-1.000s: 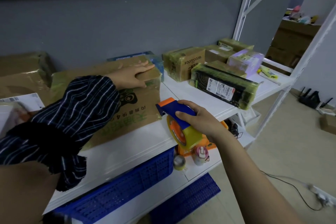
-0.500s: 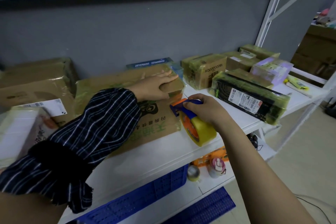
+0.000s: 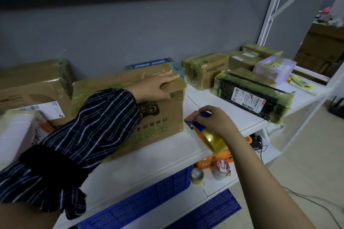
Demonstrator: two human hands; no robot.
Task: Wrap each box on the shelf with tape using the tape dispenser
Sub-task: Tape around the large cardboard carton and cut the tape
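A large brown cardboard box with green print stands on the white shelf, with shiny tape over its top and side. My left hand lies flat on the box's top right corner, fingers straight, thumb hooked over the front edge. My right hand grips the orange and blue tape dispenser, whose yellowish roll hangs toward the shelf's front edge. The dispenser's orange nose sits at the box's lower right corner.
Several taped boxes fill the shelf to the right: a black one, a brown one, a lilac one. More cartons stand at the left. Below are blue crates, an orange basket and a tape roll.
My right hand has brought the dispenser up from below the shelf edge to the box's lower right corner. My left hand has stayed on the box top.
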